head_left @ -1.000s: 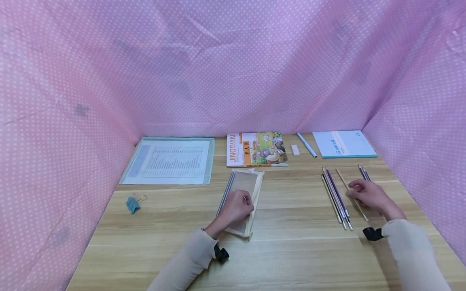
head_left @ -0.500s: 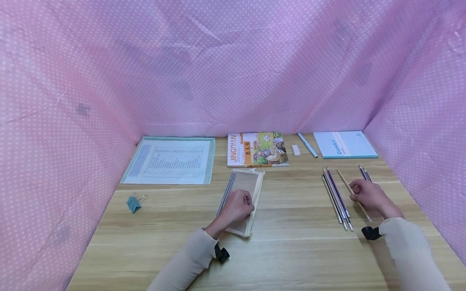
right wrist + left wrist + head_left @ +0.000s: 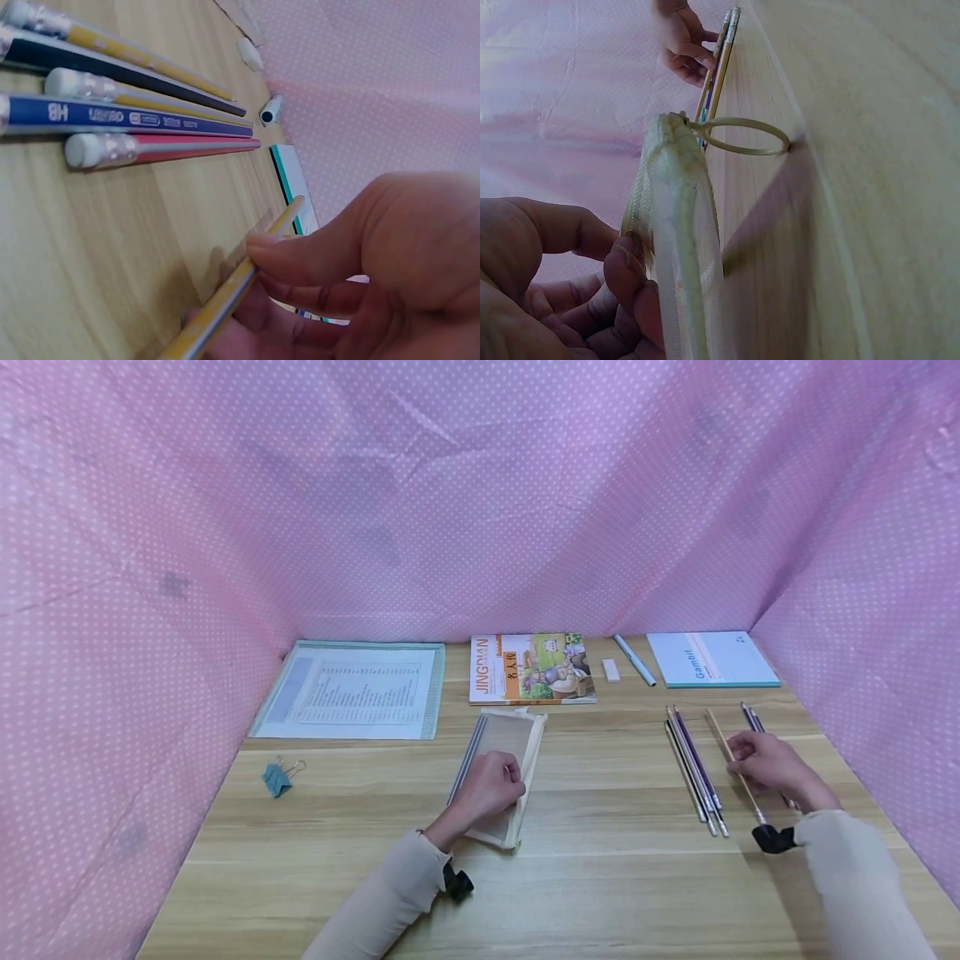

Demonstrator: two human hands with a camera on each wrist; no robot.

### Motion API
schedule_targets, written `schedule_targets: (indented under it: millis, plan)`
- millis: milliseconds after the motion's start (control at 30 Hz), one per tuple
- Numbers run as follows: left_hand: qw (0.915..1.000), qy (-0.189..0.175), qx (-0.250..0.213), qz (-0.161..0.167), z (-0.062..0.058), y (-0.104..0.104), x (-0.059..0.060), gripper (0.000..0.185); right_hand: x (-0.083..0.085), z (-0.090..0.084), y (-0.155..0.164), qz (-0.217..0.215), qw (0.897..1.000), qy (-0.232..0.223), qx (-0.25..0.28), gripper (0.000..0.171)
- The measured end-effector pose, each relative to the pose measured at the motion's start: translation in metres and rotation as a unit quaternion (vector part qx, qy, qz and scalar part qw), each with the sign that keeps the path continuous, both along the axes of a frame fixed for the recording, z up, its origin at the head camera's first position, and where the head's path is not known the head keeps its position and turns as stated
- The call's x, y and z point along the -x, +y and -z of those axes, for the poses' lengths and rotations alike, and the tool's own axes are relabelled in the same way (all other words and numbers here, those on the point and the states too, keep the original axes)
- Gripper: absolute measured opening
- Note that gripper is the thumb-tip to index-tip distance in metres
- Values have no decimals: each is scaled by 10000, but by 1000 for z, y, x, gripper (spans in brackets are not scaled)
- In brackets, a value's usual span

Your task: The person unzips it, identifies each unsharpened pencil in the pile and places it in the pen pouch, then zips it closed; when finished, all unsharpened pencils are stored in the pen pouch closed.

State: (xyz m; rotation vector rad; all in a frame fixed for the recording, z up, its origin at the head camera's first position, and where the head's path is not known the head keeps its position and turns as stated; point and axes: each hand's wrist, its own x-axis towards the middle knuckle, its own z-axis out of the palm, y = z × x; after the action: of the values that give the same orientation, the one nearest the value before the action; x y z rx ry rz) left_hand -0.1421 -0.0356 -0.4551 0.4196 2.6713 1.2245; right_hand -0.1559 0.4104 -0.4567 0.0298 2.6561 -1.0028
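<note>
So the right hand (image 3: 772, 764) has its thumb and fingers pinched around a single yellow pencil (image 3: 735, 766), out on the right side of the wooden table (image 3: 600, 877); in the right wrist view you can see the pencil (image 3: 240, 285) clamped between thumb and curled fingers (image 3: 300, 259), lifted a bit off the wood at its far end. Just left of it lies a row of pencils (image 3: 693, 768) side by side, erasers toward the person, one of them blue and marked HB (image 3: 127, 118). A couple more dark pencils (image 3: 752, 718) poke out beyond the hand on its right. Over in the middle of the table the left hand (image 3: 491, 787) sits on top of a beige pencil pouch (image 3: 517, 739), fingers curled over its near end; from the left wrist view the fingers (image 3: 630, 270) are bent against the pouch's zipper edge, and a ring-shaped pull (image 3: 746, 135) hangs off the far end. Farther back along the pink dotted curtain (image 3: 480, 502) there's a colourful book (image 3: 532, 668), a white eraser (image 3: 611, 670), a light blue pen (image 3: 633, 659), and a white notebook with a teal edge (image 3: 711, 659). Back left is a clear folder with a printed sheet (image 3: 352, 689), and nearer on the left a teal binder clip (image 3: 276, 779) sits by itself.
</note>
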Motion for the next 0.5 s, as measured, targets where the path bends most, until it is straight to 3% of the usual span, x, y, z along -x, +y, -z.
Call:
schedule_targets:
  millis: [233,333,400,500]
  plan:
    - [10000,70,-6,21,2,0,1,11,-1,0,4,82,9984,-147,534,46]
    - [10000,90,-8,25,2,0,1,11,-1,3,6,118,9939,-318,1053,49]
    - [10000,94,-24,25,2,-1,1,11,0,3,7,219,9868,-485,1532,48]
    - [10000,87,-30,17,1,-1,1,11,0,3,8,373,9645,-784,2493,33]
